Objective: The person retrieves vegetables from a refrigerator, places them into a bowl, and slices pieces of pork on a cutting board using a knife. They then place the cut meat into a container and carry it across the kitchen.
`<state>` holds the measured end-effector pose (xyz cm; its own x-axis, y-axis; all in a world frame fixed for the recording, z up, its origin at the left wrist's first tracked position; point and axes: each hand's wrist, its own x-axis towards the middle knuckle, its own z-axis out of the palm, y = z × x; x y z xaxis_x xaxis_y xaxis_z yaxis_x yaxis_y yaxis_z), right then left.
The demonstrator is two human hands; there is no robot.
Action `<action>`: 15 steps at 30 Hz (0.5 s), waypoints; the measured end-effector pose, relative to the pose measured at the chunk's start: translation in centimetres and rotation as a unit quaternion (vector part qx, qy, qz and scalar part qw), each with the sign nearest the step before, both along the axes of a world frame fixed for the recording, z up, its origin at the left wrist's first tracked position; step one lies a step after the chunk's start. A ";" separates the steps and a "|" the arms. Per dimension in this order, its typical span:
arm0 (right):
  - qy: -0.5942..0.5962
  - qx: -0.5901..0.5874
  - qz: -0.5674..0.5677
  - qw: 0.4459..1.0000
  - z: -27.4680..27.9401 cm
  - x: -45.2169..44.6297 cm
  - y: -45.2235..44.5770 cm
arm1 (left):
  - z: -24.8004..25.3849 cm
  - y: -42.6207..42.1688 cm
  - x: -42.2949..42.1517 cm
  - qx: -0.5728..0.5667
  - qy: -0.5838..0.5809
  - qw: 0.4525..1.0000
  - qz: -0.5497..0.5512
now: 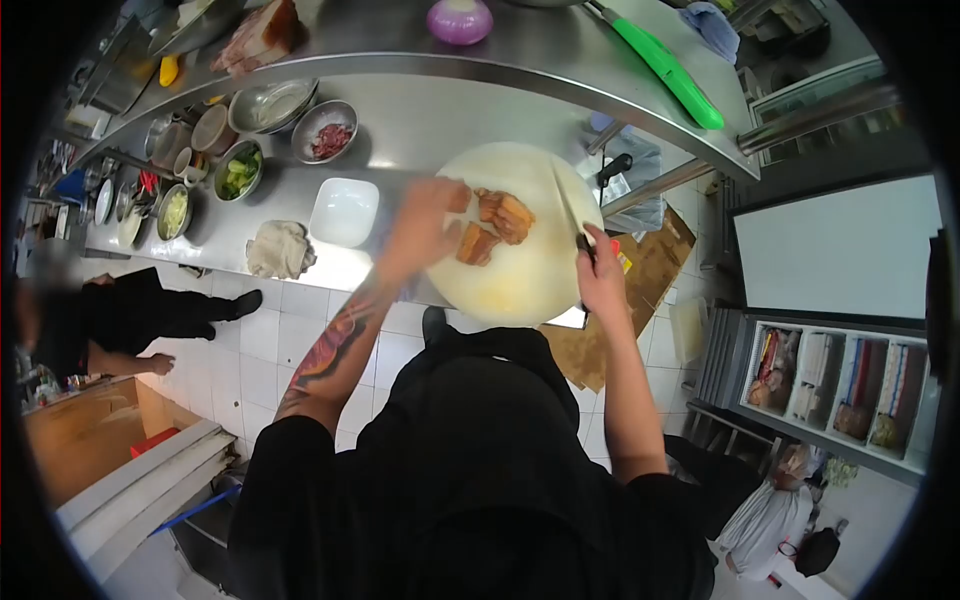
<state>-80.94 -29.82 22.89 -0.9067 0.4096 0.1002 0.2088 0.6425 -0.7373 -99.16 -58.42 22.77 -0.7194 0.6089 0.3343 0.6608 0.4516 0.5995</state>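
Observation:
My right hand is closed around the dark handle of a kitchen knife, its blade lying along the right side of the round white cutting board. Browned chunks of meat sit mid-board, with another browned piece nearer me. Over the board's left edge, my left hand is smeared by motion. A brownish bit shows at its fingertips, but whether the fingers grip it is unclear. Left of that hand stands a white square bowl.
A crumpled cloth lies at the counter's front edge. Metal bowls hold red meat and green vegetables. Overhead, a shelf carries a purple onion and a green-sheathed knife. Another person stands at left.

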 end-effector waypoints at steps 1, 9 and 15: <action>0.002 0.003 -0.004 1.000 0.4 1.6 -0.4 | 0.3 0.6 1.3 -0.032 -0.027 0.999 -0.013; -0.052 -0.393 -0.106 0.912 1.2 8.6 -1.4 | 1.2 8.8 4.7 -0.103 -0.015 0.994 -0.039; -0.050 -0.376 -0.106 0.919 2.6 10.1 1.8 | 1.1 10.7 4.3 -0.028 0.002 0.995 -0.100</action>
